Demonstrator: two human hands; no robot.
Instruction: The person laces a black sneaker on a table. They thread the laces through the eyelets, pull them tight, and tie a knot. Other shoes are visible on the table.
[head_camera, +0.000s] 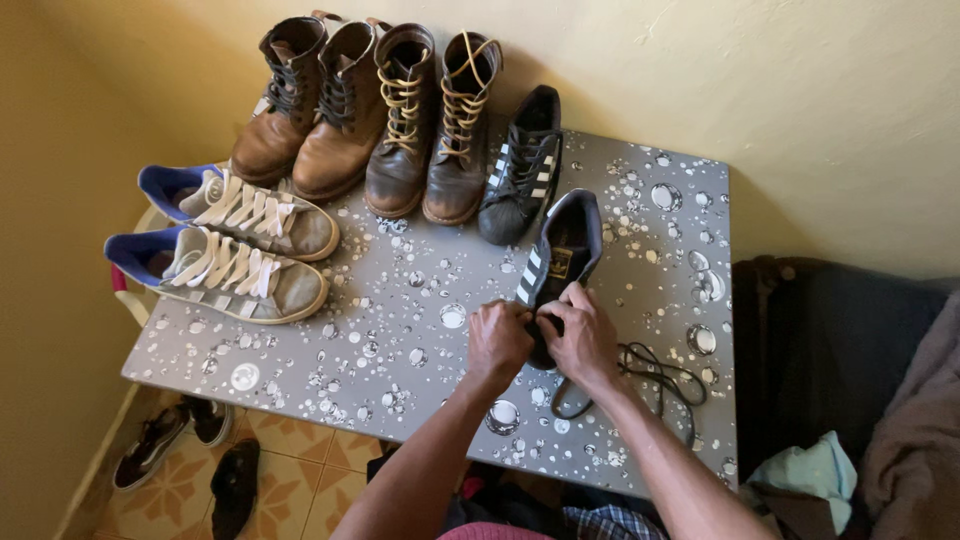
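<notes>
On grey table (420, 330), left hand (497, 340) and right hand (580, 335) each grip black sneaker (560, 255), loose black lace (650, 375) beside

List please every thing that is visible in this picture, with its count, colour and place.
black sneaker: 1, black with white stripes, table centre, under both hands
loose lace: 1, black, on table right of the hands
second black sneaker: 1, laced, back of table
brown boots: 4, brown, back row by wall
grey sneakers: 2, grey with blue lining, white laces, table left
table: 1, grey with bubble pattern
dark shoes: about 3, on tiled floor, lower left
left hand: 1, on sneaker toe
right hand: 1, on sneaker toe
</notes>
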